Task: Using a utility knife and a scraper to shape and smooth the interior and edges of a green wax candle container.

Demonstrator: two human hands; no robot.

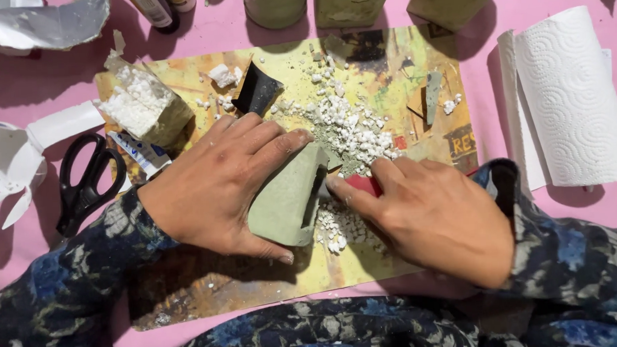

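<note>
Hands (323, 193) on green foam block (285, 201)

Bare pink desk (482, 58) lies open in the upper right of the frame. Black scissors (84, 183) block the left edge, a paper towel roll (572, 96) the right.

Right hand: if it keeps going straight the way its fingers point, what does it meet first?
The right hand points left, its tip at the green-painted block under the left hand. That block likely comes first; it looks touching or nearly so, though depth is unclear.
</note>
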